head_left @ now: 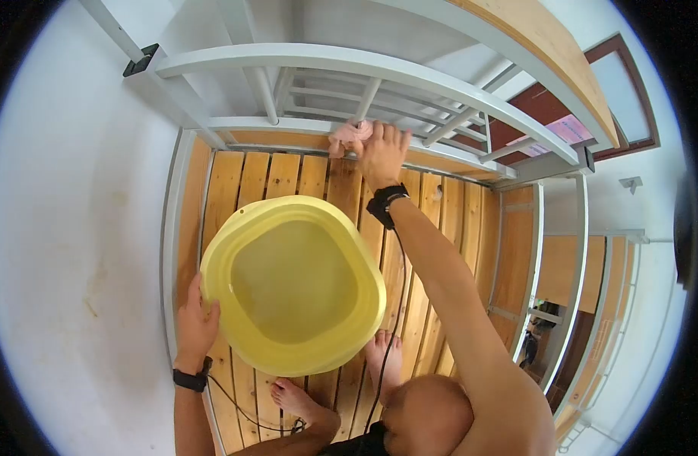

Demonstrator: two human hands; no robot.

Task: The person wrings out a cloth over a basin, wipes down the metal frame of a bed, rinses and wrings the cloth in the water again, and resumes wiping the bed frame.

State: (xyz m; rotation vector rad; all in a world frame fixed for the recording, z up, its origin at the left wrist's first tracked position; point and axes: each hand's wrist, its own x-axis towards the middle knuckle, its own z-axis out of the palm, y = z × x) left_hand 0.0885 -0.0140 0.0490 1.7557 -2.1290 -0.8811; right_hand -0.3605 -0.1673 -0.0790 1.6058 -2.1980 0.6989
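Observation:
A yellow plastic basin point(363, 327) with cloudy water point(292, 277) in it rests on the slatted wooden boards. My left hand point(197, 323) grips its rim on the left side, thumb over the edge. At the far rail, my right hand point(383, 156) holds a pink cloth point(352, 137) against the white metal bar, with the cloth bunched at the thumb side. The ends of the right fingers lie over the rail. Both wrists wear black bands, and thin black cables run from them.
Slatted boards point(428, 258) form the floor of a raised bed frame. A white guardrail point(311, 57) runs along the far side, with upright posts at the right point(580, 251). My bare feet point(292, 395) are close to the basin. A white wall point(98, 228) stands at the left.

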